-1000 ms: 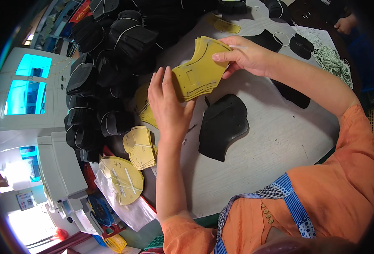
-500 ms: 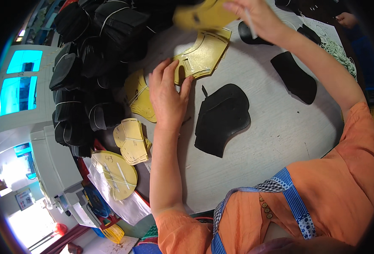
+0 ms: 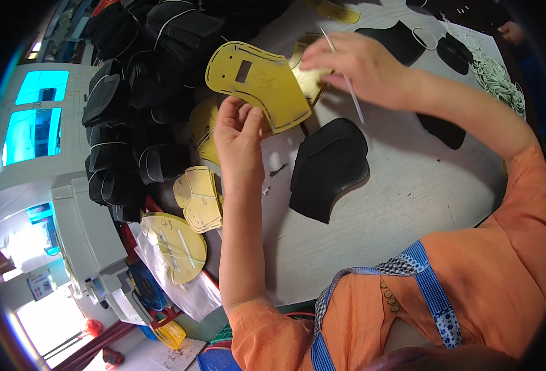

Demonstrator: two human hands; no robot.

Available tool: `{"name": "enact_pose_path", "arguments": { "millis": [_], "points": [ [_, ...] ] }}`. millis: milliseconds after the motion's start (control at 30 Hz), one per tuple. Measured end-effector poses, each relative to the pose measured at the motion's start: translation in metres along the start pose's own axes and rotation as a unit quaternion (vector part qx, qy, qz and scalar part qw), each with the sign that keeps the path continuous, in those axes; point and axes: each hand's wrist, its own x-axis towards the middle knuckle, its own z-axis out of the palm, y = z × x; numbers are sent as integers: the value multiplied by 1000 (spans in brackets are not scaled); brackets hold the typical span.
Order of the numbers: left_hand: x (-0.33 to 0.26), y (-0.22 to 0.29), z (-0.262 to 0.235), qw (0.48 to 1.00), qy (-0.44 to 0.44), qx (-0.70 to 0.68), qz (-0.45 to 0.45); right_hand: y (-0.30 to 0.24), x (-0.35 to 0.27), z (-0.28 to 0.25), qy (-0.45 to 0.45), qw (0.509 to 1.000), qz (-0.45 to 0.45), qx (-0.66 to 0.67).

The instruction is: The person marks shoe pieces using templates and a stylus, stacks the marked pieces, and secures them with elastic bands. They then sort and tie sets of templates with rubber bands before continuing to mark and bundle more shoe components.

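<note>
My left hand (image 3: 241,127) is closed on the lower edge of a yellow pattern template (image 3: 265,86), pinching it between thumb and fingers. The template is raised and has a rectangular slot, small holes and slits along its edges. My right hand (image 3: 365,68) has a thin white stick (image 3: 347,77), like a marking pen, tucked between its fingers, just right of the template. Another yellow template (image 3: 313,80) lies partly hidden behind that hand. Below it, a black cut piece (image 3: 330,170) with a curved outline rests flat on the table.
Bundles of tied black pieces (image 3: 109,93) pile up at the left. Small yellow templates (image 3: 198,198) and a rounded yellow one (image 3: 177,247) lie near the left edge. More black pieces (image 3: 396,40) and pale string (image 3: 495,80) sit at the far right. A person's hand (image 3: 511,32) shows beyond.
My left hand has taken hold of a yellow template and raised it. My right hand has come down and nearer, without the yellow template it held at the far side.
</note>
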Motion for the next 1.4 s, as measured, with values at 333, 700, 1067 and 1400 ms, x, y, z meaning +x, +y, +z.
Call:
{"name": "enact_pose_path", "arguments": {
  "millis": [333, 700, 1067, 1400],
  "points": [
    [0, -1, -26, 983, 85, 119, 114, 36, 44, 6, -188, 978, 92, 25],
    [-8, 3, -14, 983, 135, 100, 75, 49, 41, -20, 47, 948, 226, 219],
    [-39, 6, 40, 956, -21, -276, -94, -72, 1, 11, 93, 991, -81, -48],
    [-16, -1, 15, 985, 41, -159, -48, 30, 40, -25, -170, 966, 128, -145]
  ]
}}
